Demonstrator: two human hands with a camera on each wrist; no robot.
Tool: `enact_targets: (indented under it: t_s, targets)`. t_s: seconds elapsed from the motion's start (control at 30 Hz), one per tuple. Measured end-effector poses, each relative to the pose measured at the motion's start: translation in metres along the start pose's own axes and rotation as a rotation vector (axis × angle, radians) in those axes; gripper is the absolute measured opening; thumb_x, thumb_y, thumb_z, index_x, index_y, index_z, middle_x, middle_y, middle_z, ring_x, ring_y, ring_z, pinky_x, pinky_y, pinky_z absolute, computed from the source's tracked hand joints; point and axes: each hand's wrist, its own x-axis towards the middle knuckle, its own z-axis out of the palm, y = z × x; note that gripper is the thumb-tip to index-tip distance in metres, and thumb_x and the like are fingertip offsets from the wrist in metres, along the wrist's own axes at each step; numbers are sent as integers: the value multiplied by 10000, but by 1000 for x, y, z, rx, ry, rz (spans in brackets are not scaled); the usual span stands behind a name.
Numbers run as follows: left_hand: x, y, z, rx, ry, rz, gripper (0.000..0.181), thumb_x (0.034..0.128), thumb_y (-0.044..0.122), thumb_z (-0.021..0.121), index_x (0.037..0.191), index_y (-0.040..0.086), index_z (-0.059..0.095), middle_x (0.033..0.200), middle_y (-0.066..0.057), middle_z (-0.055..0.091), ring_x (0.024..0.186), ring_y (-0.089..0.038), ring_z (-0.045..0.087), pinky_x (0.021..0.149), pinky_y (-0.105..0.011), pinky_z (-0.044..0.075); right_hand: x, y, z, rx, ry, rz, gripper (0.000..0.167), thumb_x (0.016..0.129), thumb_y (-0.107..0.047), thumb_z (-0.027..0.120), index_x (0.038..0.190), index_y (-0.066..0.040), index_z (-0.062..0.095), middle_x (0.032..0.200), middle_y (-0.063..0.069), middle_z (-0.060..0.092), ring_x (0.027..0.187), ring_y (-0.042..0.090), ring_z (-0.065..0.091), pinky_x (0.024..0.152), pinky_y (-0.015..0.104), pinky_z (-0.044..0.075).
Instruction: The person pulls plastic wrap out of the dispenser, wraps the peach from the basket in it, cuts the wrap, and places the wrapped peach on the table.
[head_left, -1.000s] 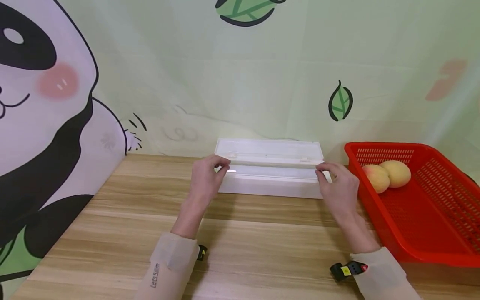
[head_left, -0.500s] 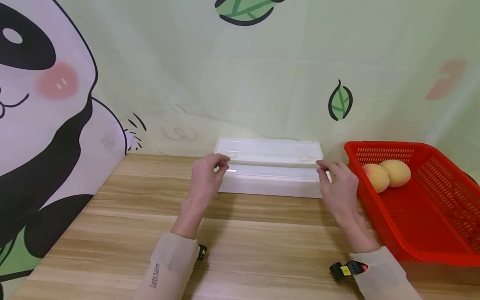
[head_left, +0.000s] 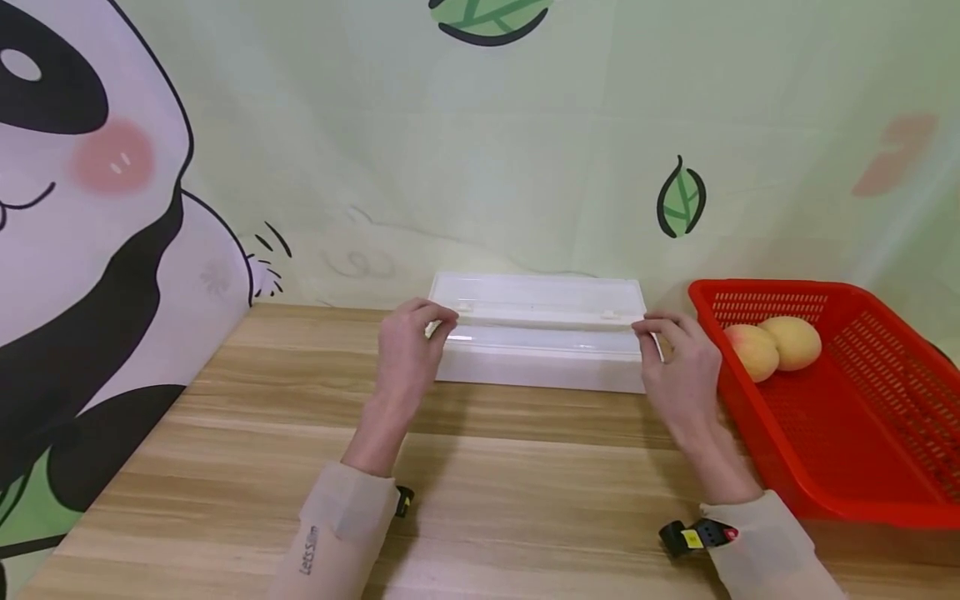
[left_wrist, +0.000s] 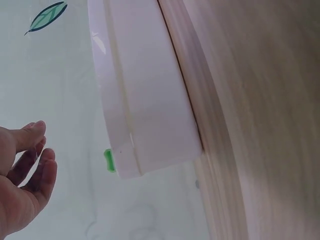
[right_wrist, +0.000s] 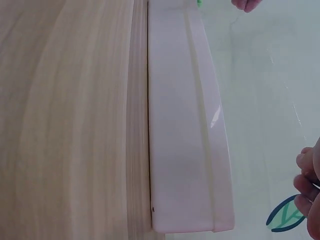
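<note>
In the head view, a long white box (head_left: 540, 368) rests near the back of the wooden table, its lid (head_left: 536, 292) raised behind it. Its shape and the faint streaks between the hands suggest a cling film dispenser. My left hand (head_left: 405, 350) is at the box's left end, thumb and fingertips pinched together. At the right end, my right hand (head_left: 682, 371) pinches in the same way. The nearly invisible clear film (right_wrist: 286, 90) appears to stretch between them above the box. A small green piece (left_wrist: 109, 161) shows at the box's left end in the left wrist view.
A red plastic basket (head_left: 795, 467) stands on the right, close to the right forearm, with two peaches (head_left: 772, 343) inside. Behind the wooden table (head_left: 525, 483) hangs a pale green backdrop (head_left: 337, 125) with a printed panda and leaves.
The head view has tilted slightly downward. Both hands stay pinched at the box's ends, with only tiny shifts, and the lid stays raised.
</note>
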Motion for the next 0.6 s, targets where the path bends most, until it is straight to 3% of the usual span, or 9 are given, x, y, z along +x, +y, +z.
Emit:
enact_targets:
  t_s: [0.13, 0.6]
  targets:
    - [2, 4, -3, 1, -9, -1, 47, 864, -34, 800, 893, 2, 794, 886, -97, 740, 816, -251, 695, 746, -368, 564, 1, -2, -3, 0, -1, 16, 106, 932, 29, 715, 1013, 20, 782, 1081, 165, 711, 986, 325, 647, 902, 521, 550]
    - [-2, 7, -25, -64, -126, -1, 68, 863, -57, 790, 894, 4, 789, 873, -92, 728, 778, -227, 680, 720, -359, 579, 0, -15, -19, -24, -54, -12, 171, 909, 38, 744, 1073, 6, 779, 1019, 163, 725, 920, 329, 675, 875, 513, 560]
